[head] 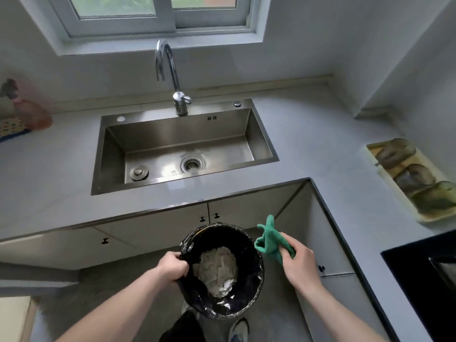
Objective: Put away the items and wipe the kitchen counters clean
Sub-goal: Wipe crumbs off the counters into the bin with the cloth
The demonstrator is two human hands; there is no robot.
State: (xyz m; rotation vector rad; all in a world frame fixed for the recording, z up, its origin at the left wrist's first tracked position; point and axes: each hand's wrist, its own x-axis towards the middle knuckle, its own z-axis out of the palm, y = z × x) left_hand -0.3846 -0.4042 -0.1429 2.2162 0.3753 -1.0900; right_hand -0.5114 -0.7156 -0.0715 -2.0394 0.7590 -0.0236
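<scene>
My left hand (172, 267) grips the left rim of a round bin lined with a black bag (249, 292), held up in front of the cabinet doors below the counter. Crumpled white paper (218, 270) lies inside the bin. My right hand (299, 262) holds a bunched green cloth (270, 239) just to the right of the bin's rim. The pale grey counter (308, 134) runs around a steel sink (113, 154) with a curved tap (170, 75).
A long tray with dark lumps of food (414, 178) lies on the right counter. A black hob (419, 280) sits at the right edge. An orange spray bottle (29, 112) and a patterned cloth (11, 128) are at far left. Cabinet doors (153, 230) stand under the counter.
</scene>
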